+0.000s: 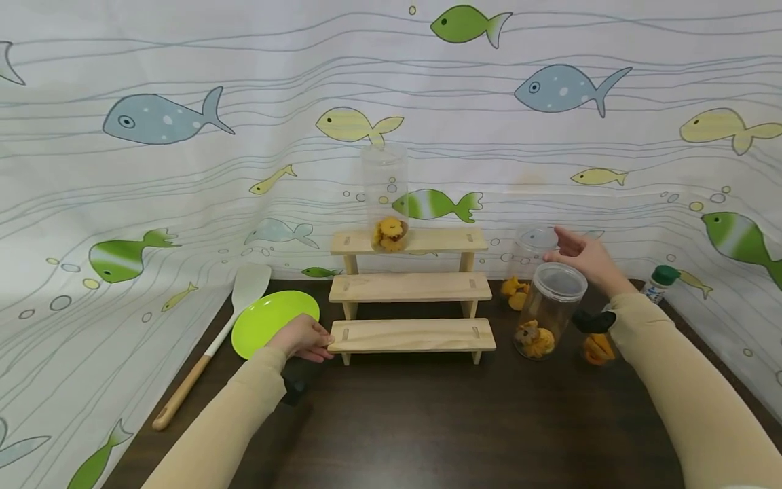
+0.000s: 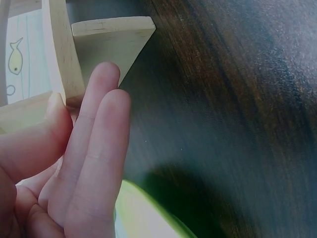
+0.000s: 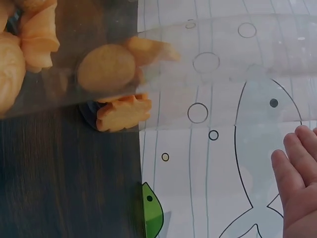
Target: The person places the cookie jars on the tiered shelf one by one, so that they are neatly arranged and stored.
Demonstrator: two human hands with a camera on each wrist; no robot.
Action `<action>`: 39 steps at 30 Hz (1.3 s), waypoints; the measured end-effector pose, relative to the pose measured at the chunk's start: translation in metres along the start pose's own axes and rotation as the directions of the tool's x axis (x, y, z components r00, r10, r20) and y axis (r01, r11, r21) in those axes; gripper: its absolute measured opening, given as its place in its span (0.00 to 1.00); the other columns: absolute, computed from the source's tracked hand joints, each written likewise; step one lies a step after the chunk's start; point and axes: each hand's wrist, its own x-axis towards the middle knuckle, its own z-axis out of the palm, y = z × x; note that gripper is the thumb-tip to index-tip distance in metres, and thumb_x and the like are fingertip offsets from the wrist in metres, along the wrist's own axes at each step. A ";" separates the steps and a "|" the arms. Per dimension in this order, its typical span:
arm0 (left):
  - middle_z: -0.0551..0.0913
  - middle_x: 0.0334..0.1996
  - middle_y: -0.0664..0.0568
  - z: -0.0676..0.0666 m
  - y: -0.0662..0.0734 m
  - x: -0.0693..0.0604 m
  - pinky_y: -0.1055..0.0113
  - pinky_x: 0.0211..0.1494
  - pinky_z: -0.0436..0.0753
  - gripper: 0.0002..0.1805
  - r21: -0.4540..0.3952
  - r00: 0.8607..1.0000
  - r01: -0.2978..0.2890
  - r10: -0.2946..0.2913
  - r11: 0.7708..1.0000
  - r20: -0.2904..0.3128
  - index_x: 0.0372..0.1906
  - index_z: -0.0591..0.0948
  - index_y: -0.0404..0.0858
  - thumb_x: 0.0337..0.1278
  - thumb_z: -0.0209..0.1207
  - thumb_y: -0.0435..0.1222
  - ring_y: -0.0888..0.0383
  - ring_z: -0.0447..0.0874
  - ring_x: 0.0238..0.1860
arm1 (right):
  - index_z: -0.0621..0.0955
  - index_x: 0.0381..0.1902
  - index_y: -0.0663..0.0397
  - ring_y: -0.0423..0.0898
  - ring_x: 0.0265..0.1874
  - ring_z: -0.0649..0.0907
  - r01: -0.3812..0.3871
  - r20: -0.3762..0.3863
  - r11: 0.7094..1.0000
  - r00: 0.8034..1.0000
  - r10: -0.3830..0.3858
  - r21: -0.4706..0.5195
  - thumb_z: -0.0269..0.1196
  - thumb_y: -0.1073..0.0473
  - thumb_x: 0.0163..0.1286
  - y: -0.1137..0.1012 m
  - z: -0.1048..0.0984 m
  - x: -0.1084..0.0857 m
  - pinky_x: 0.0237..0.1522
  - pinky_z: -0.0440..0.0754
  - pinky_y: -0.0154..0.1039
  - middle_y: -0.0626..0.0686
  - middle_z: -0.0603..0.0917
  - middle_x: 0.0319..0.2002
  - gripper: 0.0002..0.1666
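Observation:
A three-tier wooden stand (image 1: 412, 336) stands mid-table. My left hand (image 1: 303, 337) pinches the left end of its lowest step; in the left wrist view the thumb presses the wood and two fingers (image 2: 106, 134) extend straight. On the right, my right hand (image 1: 583, 257) is spread beside the top of a rear clear jar (image 1: 527, 261), its fingertips by the rim; whether they touch it I cannot tell. In front stands another lidded clear jar (image 1: 552, 302) with orange snack pieces (image 1: 537, 339). A tall clear jar (image 1: 386, 187) with similar pieces sits on the top tier.
Left of the stand lie a lime-green plate (image 1: 269, 319) and a white spatula (image 1: 210, 350) with a wooden handle. More orange pieces (image 1: 599, 348) show beside my right wrist. A green-capped bottle (image 1: 661, 280) stands at far right. Fish-patterned sheeting surrounds the dark table (image 1: 403, 428).

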 end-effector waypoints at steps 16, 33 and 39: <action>0.86 0.30 0.41 0.000 0.000 0.000 0.61 0.36 0.87 0.13 0.010 1.000 0.000 -0.001 1.000 0.009 0.44 0.80 0.22 0.62 0.58 0.31 0.49 0.88 0.34 | 0.53 0.75 0.50 0.64 0.65 0.66 -0.030 -0.042 0.999 0.999 0.032 0.028 0.62 0.46 0.66 -0.001 0.009 0.005 0.61 0.68 0.59 0.66 0.59 0.70 0.47; 0.85 0.30 0.42 0.000 0.000 -0.001 0.61 0.36 0.87 0.13 0.012 1.000 0.002 -0.002 1.000 0.002 0.44 0.80 0.23 0.61 0.58 0.31 0.49 0.88 0.34 | 0.54 0.73 0.59 0.65 0.63 0.68 -0.009 -0.036 1.000 0.999 0.009 -0.016 0.62 0.47 0.66 0.001 0.013 0.005 0.55 0.79 0.40 0.68 0.66 0.66 0.47; 0.85 0.30 0.42 0.000 -0.001 -0.001 0.61 0.36 0.87 0.13 0.004 1.000 -0.001 0.001 1.000 0.004 0.44 0.80 0.22 0.61 0.58 0.30 0.50 0.88 0.33 | 0.54 0.73 0.59 0.55 0.63 0.72 -0.013 -0.030 1.000 0.999 0.014 0.026 0.62 0.47 0.66 0.001 0.012 0.006 0.39 0.72 0.15 0.68 0.65 0.66 0.47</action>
